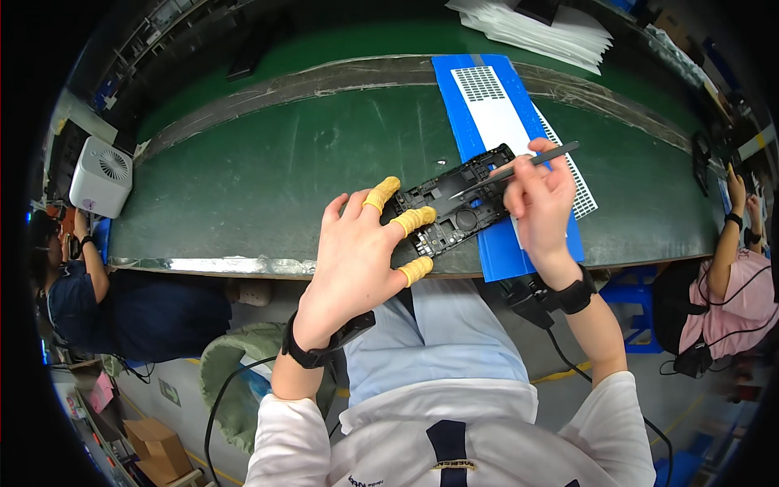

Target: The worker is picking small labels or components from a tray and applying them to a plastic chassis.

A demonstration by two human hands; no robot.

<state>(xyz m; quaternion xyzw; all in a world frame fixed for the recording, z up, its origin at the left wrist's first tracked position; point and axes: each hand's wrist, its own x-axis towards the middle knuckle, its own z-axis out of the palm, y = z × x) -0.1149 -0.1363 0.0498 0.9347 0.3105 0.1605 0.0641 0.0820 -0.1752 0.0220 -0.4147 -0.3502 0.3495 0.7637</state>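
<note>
A black phone-sized frame point(471, 179) with small parts and cut-outs lies slanted at the table's near side, its right part over a blue board point(501, 255). My left hand point(358, 250), with yellow finger cots on its thumb and two fingers, holds the frame by its left end. In my right hand point(542, 201) are dark tweezers point(523, 169), held like a pen. Their fine tip points left over the middle of the frame; whether it touches cannot be made out. White sheets of small dark labels point(479, 84) lie on and beside the blue board.
The green table point(268, 162) stretches left and right. A white fan-like box point(103, 176) stands at its left end. White sheets point(540, 34) are stacked at the back. People sit at both sides point(81, 276) point(738, 296). A green-lined bin point(235, 381) stands below the table.
</note>
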